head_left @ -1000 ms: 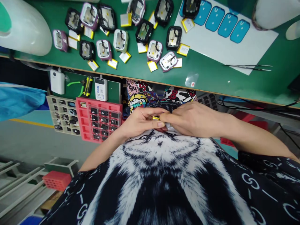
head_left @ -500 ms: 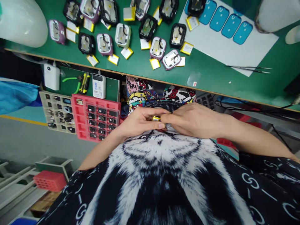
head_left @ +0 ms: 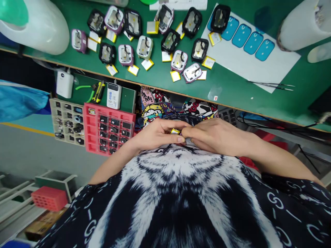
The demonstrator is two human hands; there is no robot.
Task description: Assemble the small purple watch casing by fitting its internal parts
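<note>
Close to my belly, my left hand [head_left: 165,133] is closed, thumb and fingers bent around a small yellow-edged battery [head_left: 175,131]. My right hand [head_left: 214,136] meets it from the other side. Its thumb and forefinger are pinched at the battery's right end, against the left fingertips. Whatever the battery is joined to is hidden behind the fingers. On the green bench [head_left: 155,74] ahead lie several open smartwatch cases, among them a purple one [head_left: 126,55] and a black one [head_left: 200,50], many with a yellow-edged battery beside them.
A white sheet [head_left: 248,65] carries blue oval stickers [head_left: 241,35], with tweezers [head_left: 271,84] at its edge. White bottles stand at both far corners. On my left are a red parts tray [head_left: 89,136], a beige tray [head_left: 68,122], cutters [head_left: 98,92] and a power bank [head_left: 113,95].
The camera view has shifted, so the bench items appear lower and mostly farther right. Both hands stay together around the battery, with only slight finger movement.
</note>
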